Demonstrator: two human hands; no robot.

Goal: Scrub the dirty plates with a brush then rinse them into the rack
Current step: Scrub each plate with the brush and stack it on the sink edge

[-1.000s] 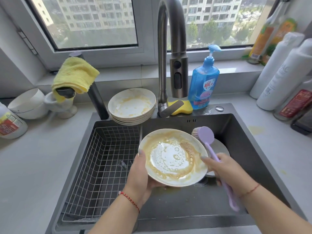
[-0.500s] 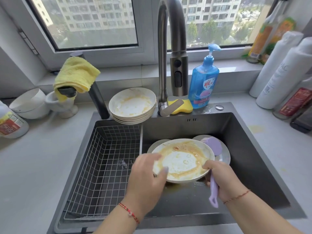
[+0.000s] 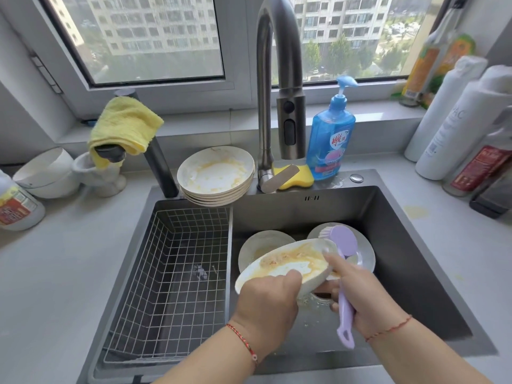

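Yellow-smeared plate held over the sink

Yellowish residue coats the plate [image 3: 288, 266] we hold tilted above the dark sink [image 3: 388, 217]. Our left hand [image 3: 267, 297] is closed on its near rim, thumb on the inner face. Our right hand [image 3: 357, 289] is wrapped around the handle of the lilac brush [image 3: 345, 284], whose bristled head sits at the plate's far edge. Two more plates lie in the basin beneath. Left of them stands the wire rack [image 3: 171, 273], and a dirty stack [image 3: 216, 176] rests on the sink's back edge.

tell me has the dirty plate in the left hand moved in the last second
Yes. The plate has dropped lower into the sink, away from the tap.
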